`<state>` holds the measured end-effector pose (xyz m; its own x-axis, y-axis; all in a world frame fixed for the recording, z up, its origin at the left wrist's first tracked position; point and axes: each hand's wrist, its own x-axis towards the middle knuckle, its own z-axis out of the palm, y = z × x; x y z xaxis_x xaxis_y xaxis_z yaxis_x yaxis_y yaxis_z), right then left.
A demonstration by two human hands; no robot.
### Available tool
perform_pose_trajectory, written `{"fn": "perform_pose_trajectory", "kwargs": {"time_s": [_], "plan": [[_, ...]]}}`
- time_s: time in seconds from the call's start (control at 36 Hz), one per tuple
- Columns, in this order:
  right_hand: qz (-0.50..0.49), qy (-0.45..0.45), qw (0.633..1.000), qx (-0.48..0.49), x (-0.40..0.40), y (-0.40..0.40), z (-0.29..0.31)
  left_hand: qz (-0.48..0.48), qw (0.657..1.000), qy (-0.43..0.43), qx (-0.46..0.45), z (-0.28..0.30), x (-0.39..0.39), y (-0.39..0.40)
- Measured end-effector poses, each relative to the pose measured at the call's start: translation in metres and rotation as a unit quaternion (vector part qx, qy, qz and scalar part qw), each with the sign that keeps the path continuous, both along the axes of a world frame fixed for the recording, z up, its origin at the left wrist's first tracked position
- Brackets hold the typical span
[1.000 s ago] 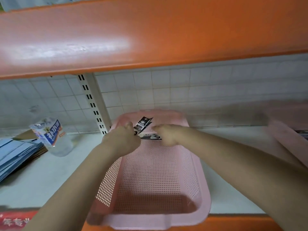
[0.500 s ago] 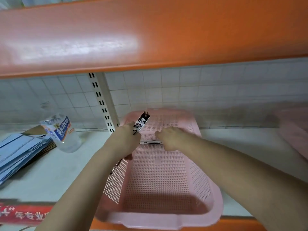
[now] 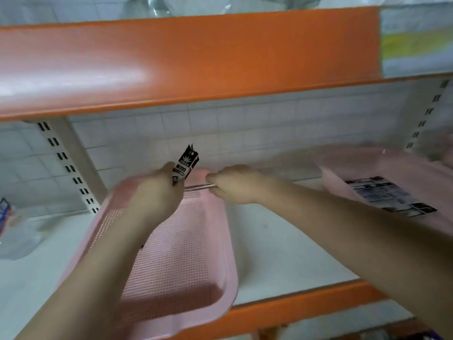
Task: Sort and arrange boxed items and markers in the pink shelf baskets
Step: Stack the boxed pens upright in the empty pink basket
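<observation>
A pink perforated basket (image 3: 176, 261) lies on the white shelf, its near end over the orange front edge. My left hand (image 3: 157, 192) grips a small black-and-white box (image 3: 185, 164) that sticks up above the basket's far rim. Just to the right, my right hand (image 3: 232, 185) pinches a thin flat item (image 3: 198, 187) lying level between the two hands; blur hides what it is. A second pink basket (image 3: 343, 168) at the right holds several black-and-white boxes (image 3: 389, 195).
A plastic water bottle (image 3: 14, 231) lies on the shelf at far left. An orange shelf (image 3: 186, 57) hangs close overhead. A slotted upright (image 3: 71, 165) stands behind the left basket, another upright (image 3: 426, 114) at right. Bare white shelf (image 3: 282, 253) separates the baskets.
The view has swung right: the bottle slid to the left edge and the right basket with boxes came into sight. Both hands rose to the basket's far rim, the box now higher.
</observation>
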<state>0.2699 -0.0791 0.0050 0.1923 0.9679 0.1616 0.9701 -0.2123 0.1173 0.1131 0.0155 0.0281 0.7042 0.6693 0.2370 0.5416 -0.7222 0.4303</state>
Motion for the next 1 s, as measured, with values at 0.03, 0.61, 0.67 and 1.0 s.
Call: {"fn": "perform_pose_trajectory", "kwargs": {"time_s": [0.03, 0.61, 0.67, 1.0], "plan": [[-0.01, 0.004, 1.0, 0.009, 0.007, -0.014, 0.003, -0.012, 1.0, -0.006, -0.009, 0.001, 0.008, -0.009], [-0.116, 0.181, 0.976, -0.023, 0.168, -0.288, 0.003, -0.144, 0.98, 0.013, -0.136, -0.002, 0.171, -0.234], [-0.116, 0.2, 0.973, -0.025, 0.181, -0.303, -0.001, -0.138, 0.978, 0.002, -0.158, -0.004, 0.183, -0.248], [-0.109, 0.282, 0.948, -0.1, 0.226, -0.364, -0.01, -0.077, 0.977, -0.026, -0.195, -0.016, 0.234, -0.296]]}}
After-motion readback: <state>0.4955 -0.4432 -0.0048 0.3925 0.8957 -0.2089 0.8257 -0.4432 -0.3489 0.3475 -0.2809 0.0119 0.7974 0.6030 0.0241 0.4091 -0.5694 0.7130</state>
